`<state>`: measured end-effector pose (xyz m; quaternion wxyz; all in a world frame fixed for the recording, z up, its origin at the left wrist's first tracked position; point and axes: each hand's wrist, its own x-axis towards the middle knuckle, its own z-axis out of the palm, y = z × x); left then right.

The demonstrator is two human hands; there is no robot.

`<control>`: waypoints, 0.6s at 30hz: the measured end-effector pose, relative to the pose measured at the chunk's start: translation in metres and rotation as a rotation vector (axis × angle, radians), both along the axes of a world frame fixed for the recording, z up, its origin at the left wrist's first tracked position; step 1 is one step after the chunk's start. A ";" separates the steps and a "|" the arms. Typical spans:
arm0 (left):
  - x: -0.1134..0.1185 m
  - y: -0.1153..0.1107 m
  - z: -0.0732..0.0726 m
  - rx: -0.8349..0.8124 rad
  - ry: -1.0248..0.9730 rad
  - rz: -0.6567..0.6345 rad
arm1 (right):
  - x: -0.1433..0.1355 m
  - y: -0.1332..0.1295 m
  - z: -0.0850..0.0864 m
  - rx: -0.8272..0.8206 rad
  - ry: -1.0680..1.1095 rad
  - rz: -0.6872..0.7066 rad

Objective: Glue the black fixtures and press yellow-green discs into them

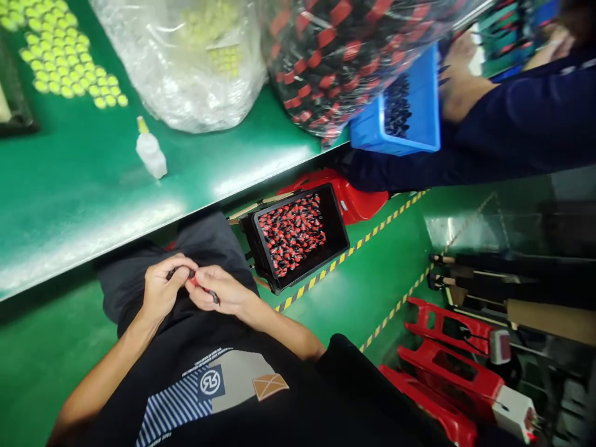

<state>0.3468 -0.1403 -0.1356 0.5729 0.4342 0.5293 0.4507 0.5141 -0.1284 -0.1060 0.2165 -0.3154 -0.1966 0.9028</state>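
Note:
Over my lap, my left hand (165,282) and my right hand (218,290) meet with fingertips almost touching. Between them they pinch a small black-and-red part (214,297); its dark end pokes out below my right fingers, and the fingers cover most of the rest. What exact kind of part it is, I cannot make out. To the right of my knees stands a black bin (336,233), partly filled with many similar black-and-red parts (292,233). A small white squeeze bottle (151,155) with a yellow tip is on the green table (84,180) ahead of me.
Yellow-green round pieces (60,56) lie at the table's far left. Two clear bags hold yellow pieces (209,25) and black-and-red parts (321,68). A blue bin (419,118) sits beside a co-worker's arm (465,87). Red stools (451,372) stand on the floor at right.

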 end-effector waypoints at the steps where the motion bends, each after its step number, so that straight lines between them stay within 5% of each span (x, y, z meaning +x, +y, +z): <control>1: 0.002 0.004 0.002 -0.008 -0.045 -0.038 | 0.003 0.000 -0.001 -0.028 0.048 0.016; 4: 0.011 0.022 0.005 -0.159 -0.191 -0.066 | 0.022 0.003 -0.007 -0.047 0.055 -0.068; 6: 0.018 0.037 0.005 -0.290 -0.271 0.013 | 0.050 0.010 -0.011 -0.053 -0.016 -0.252; 11: 0.025 0.060 0.002 -0.453 -0.370 0.133 | 0.167 0.033 -0.016 -0.058 -0.269 -0.836; 14: 0.027 0.060 0.002 -0.570 -0.460 0.104 | 0.221 0.039 -0.020 -0.089 -0.373 -1.033; 18: 0.035 0.059 0.004 -0.734 -0.524 0.051 | 0.207 0.042 -0.036 -0.121 -0.438 -1.048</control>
